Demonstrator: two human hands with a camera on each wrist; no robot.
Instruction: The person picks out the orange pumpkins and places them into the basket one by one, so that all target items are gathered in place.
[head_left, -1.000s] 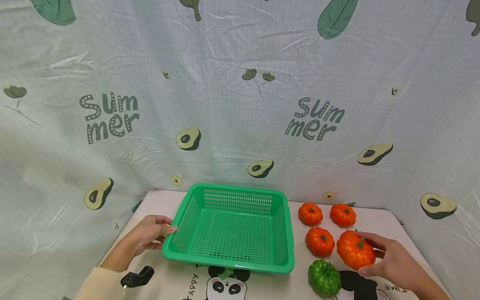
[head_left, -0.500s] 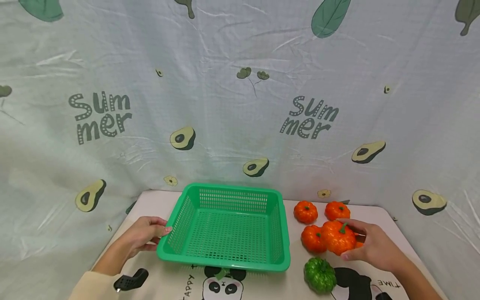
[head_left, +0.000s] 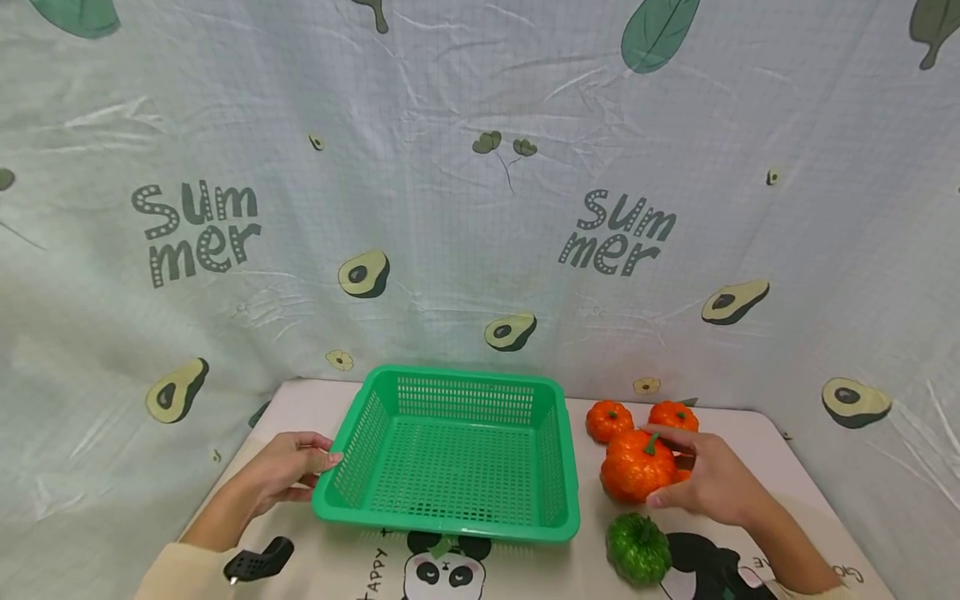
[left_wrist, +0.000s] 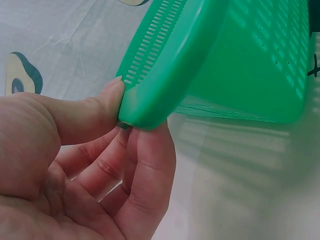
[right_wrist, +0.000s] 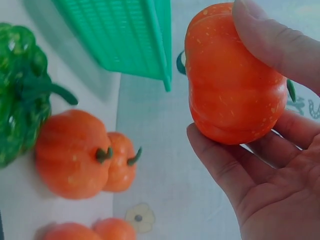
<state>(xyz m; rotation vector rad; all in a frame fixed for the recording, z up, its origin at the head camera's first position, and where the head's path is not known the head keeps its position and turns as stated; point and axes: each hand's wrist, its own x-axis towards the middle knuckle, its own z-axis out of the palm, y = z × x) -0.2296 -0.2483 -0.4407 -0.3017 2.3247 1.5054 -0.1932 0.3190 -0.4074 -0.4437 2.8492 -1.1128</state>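
In the head view my left hand (head_left: pixel 288 468) is at the left side of a green plastic basket (head_left: pixel 446 530). The left wrist view has its thumb and fingers pinching the basket's rim (left_wrist: pixel 165 82). On the right, my right hand (head_left: pixel 716 477) grips an orange toy pumpkin (head_left: pixel 633 468) with a green stem. Seen from the right wrist, the held pumpkin (right_wrist: pixel 235 80) hangs above the table between thumb and fingers. Several other orange pumpkins lie behind or below it, one of them (right_wrist: pixel 72 155) beside a green pumpkin (right_wrist: pixel 22 95).
Two orange pumpkins, a left one (head_left: pixel 609 421) and a right one (head_left: pixel 673 414), sit at the table's back right. A black device (head_left: pixel 258 560) is at my left wrist. The pale table (head_left: pixel 315 400) has printed pandas, and a patterned curtain (head_left: pixel 442 192) hangs behind.
My right hand has carried the orange pumpkin leftward and slightly up, now in front of another one. The left hand still pinches the basket rim. The head view has shifted slightly.
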